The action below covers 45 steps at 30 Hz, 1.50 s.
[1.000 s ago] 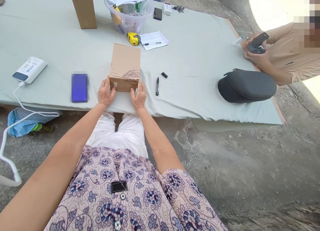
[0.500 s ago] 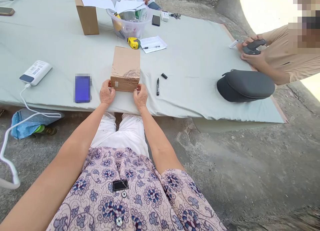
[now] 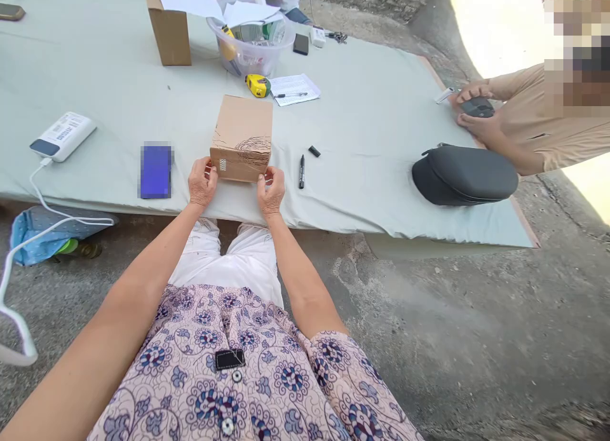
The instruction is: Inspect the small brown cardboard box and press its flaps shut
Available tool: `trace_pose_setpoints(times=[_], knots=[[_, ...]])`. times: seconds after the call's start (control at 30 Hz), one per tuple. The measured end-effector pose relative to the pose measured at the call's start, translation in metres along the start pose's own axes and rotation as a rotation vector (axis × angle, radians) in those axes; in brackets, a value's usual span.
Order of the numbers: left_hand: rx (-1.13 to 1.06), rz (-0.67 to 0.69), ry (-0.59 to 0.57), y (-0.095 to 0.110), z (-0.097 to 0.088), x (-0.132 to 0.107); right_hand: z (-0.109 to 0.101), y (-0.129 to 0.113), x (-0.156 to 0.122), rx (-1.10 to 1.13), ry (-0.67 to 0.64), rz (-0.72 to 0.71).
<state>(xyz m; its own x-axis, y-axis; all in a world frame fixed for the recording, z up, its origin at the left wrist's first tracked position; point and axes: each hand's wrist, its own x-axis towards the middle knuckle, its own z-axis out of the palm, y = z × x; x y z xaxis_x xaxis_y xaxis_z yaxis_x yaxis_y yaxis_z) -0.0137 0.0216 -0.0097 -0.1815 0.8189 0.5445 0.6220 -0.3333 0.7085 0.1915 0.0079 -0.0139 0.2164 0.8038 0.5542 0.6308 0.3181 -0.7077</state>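
Box (image 3: 242, 124) sits on the table (image 3: 362, 190), top closed and bearing black scribble (image 3: 252, 143). Left hand (image 3: 203, 183) and right hand (image 3: 271, 191) meet its near corners, fingers curled; clamped or merely touching, cannot tell. Marker (image 3: 302, 172) lies uncapped, cap (image 3: 314, 151) not yet refitted.

Clocking from the wearer's two hands (image 3: 203, 182), I count two cardboard boxes (image 3: 243, 123), at twelve and eleven o'clock. Over the link I also get one plastic basket (image 3: 255, 58) at twelve, one cap (image 3: 314, 151) at two, one marker (image 3: 302, 172) and one black case (image 3: 464, 176) at three.
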Motion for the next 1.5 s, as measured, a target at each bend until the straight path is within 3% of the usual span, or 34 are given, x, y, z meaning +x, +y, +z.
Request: trace_pose_setpoints(times=[0.13,0.23,0.3,0.43,0.53,0.73,0.9,1.07,1.23,1.37,1.5], knots=[[0.001,-0.014,-0.058,0.008,-0.003,-0.002,-0.002,-0.01,-0.003,0.007,0.105,-0.038],[-0.024,-0.058,-0.202,0.011,-0.004,-0.004,-0.006,-0.021,0.001,-0.02,0.217,-0.038],[0.043,-0.011,-0.302,0.012,-0.004,-0.004,-0.012,-0.028,0.01,-0.046,0.269,-0.06],[0.27,0.231,-0.488,0.013,-0.002,-0.006,-0.027,-0.037,0.035,-0.089,0.209,-0.151],[0.344,0.271,-0.545,0.014,-0.001,-0.006,-0.03,-0.037,0.049,-0.092,0.138,-0.153],[0.33,0.202,-0.483,0.011,-0.001,-0.004,-0.031,-0.016,0.053,-0.046,0.046,0.013],[0.156,0.083,-0.269,0.006,-0.003,0.001,-0.022,0.003,0.025,-0.02,-0.113,0.207],[0.052,0.09,-0.183,0.001,-0.003,0.005,-0.011,0.007,0.0,-0.094,-0.223,0.188],[0.018,0.059,-0.219,0.002,-0.004,0.006,-0.01,0.006,0.002,-0.113,-0.216,0.201],[0.024,0.001,-0.159,0.006,-0.005,0.003,-0.012,0.009,0.0,-0.01,-0.113,0.194],[0.062,0.034,-0.09,0.008,-0.006,0.002,-0.013,0.011,-0.003,0.049,-0.051,0.142]])
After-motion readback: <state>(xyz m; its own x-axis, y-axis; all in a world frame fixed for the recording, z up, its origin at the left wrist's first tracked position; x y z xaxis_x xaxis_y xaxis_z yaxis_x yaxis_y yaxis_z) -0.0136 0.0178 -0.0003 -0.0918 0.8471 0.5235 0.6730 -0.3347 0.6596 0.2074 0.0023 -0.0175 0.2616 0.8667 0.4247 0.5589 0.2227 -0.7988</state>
